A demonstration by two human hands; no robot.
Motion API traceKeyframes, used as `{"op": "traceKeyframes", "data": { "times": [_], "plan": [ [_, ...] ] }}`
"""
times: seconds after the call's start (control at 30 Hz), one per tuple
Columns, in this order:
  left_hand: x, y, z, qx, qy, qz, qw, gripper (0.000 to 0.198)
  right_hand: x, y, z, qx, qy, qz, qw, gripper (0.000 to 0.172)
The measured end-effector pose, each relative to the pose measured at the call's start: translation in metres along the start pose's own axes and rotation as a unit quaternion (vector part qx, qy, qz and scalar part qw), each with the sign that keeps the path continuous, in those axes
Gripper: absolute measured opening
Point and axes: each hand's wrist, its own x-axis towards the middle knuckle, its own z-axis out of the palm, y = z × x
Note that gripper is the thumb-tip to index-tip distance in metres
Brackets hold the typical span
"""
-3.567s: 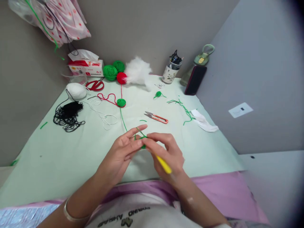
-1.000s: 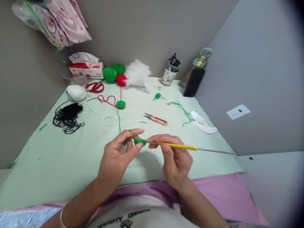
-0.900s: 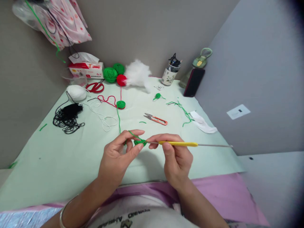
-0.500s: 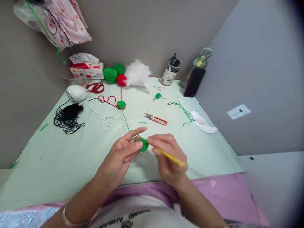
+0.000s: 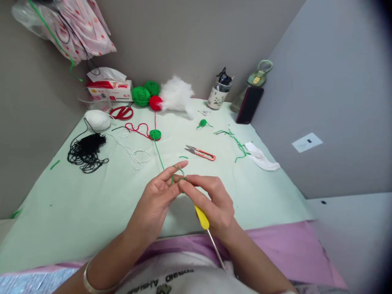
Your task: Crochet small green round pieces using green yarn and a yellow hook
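Observation:
My left hand [image 5: 154, 202] pinches a small green crochet piece, almost wholly hidden behind the fingertips now. Green yarn [image 5: 159, 154] runs from a small green ball [image 5: 155, 134] on the table to my raised left index finger. In my right hand [image 5: 217, 204] is a crochet hook [image 5: 201, 217] with a yellow grip. Its metal shaft sticks out below toward my shirt, and a thin metal tip shows above the fingers beside the yarn. The fingertips of both hands meet at the piece.
Orange thread snips [image 5: 200, 153] lie ahead of my hands. Farther back are red scissors [image 5: 121, 112], black yarn [image 5: 88, 148], a white yarn ball [image 5: 97, 120], white stuffing [image 5: 177, 97] and a tissue box [image 5: 118, 92]. A jar [image 5: 219, 94], a phone [image 5: 250, 105] and green scraps [image 5: 238, 143] are on the right.
My right hand has turned, so the hook's yellow grip now points down toward me and its lower shaft shows. The right fingers now cover the green piece, which was visible before.

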Motion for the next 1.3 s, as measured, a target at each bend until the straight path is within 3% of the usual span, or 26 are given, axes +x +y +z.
{"op": "traceKeyframes", "data": {
  "times": [0.1,0.23,0.43,0.57,0.67,0.8,0.9,1.0,1.07,1.13,1.2,1.3],
  "plan": [
    [0.002,0.003,-0.003,-0.046,-0.019,-0.059,0.997,0.034,0.002,0.002,-0.004,0.056,0.036,0.051,0.996,0.037],
    [0.002,0.003,-0.004,-0.018,0.004,-0.005,1.0,0.029,0.01,0.001,-0.004,0.206,0.088,0.2,0.954,0.018],
    [-0.002,-0.002,-0.003,0.118,0.001,0.055,0.991,0.031,0.01,0.003,0.003,0.266,0.06,0.254,0.928,0.015],
    [-0.003,-0.002,-0.006,0.123,0.006,0.07,0.99,0.025,0.01,0.007,0.001,0.339,0.064,0.295,0.891,0.019],
    [-0.003,-0.002,-0.007,0.118,0.008,0.083,0.989,0.021,0.012,0.008,-0.002,0.365,0.053,0.301,0.88,0.021],
    [-0.004,-0.003,-0.009,0.148,0.015,0.103,0.984,0.022,0.013,0.002,-0.006,0.334,0.048,0.287,0.896,0.023],
    [-0.005,-0.004,-0.01,0.191,0.033,0.132,0.972,0.023,0.009,-0.003,-0.006,0.241,0.039,0.228,0.943,0.022],
    [-0.005,-0.005,-0.006,0.224,0.067,0.154,0.96,0.024,0.003,-0.003,-0.004,0.089,-0.005,0.082,0.993,0.027],
    [-0.005,-0.005,-0.003,0.203,0.069,0.148,0.965,0.031,0.0,0.0,-0.002,-0.031,-0.02,-0.031,0.999,0.031],
    [-0.004,-0.004,-0.001,0.135,0.036,0.094,0.986,0.04,-0.002,0.003,0.0,-0.102,-0.004,-0.096,0.99,0.031],
    [-0.002,0.0,-0.001,0.05,-0.004,0.013,0.999,0.044,-0.001,0.003,0.001,-0.073,0.021,-0.078,0.994,0.03],
    [0.0,0.005,-0.004,-0.023,-0.01,-0.031,0.999,0.04,0.004,0.001,-0.001,0.09,0.065,0.059,0.992,0.027]
  ]
}}
